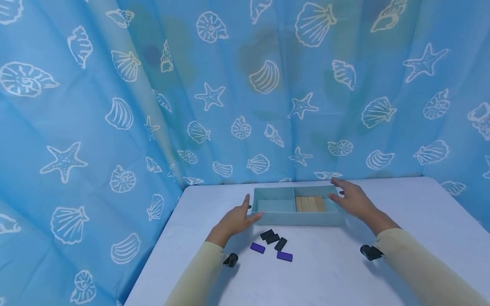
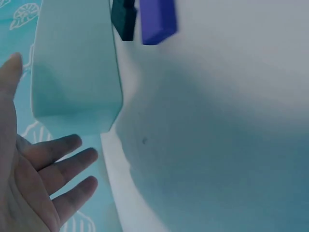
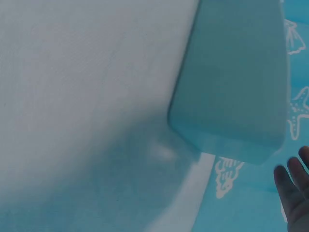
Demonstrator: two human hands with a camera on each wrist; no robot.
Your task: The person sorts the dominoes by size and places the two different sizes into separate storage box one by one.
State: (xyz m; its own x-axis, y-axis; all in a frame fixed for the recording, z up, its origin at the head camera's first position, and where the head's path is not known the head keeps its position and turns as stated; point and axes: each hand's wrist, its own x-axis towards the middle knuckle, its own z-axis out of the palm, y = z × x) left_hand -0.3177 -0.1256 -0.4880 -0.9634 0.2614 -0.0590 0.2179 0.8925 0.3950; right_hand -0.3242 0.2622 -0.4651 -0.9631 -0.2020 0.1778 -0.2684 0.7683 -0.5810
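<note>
A pale blue-green box [image 1: 298,219] with a divider stands near the back of the white table. Several light wooden blocks [image 1: 310,204] lie side by side in its right compartment; the left compartment shows a bare floor. At the box's left end is my left hand [image 1: 234,219], fingers spread and thumb over the front corner. In the left wrist view, the left fingers [image 2: 60,169] stand apart beside the end wall. My right hand [image 1: 356,200] is at the right end, its thumb and fingers extended near the rim. The right wrist view shows right fingertips [image 3: 294,174] beyond the box's corner.
In front of the box lie three black blocks [image 1: 280,244] and two purple blocks [image 1: 284,256], loosely scattered on the white tablecloth [image 1: 314,276]. A blue curtain [image 1: 237,85] printed with shells and starfish hangs right behind the table and along its left side.
</note>
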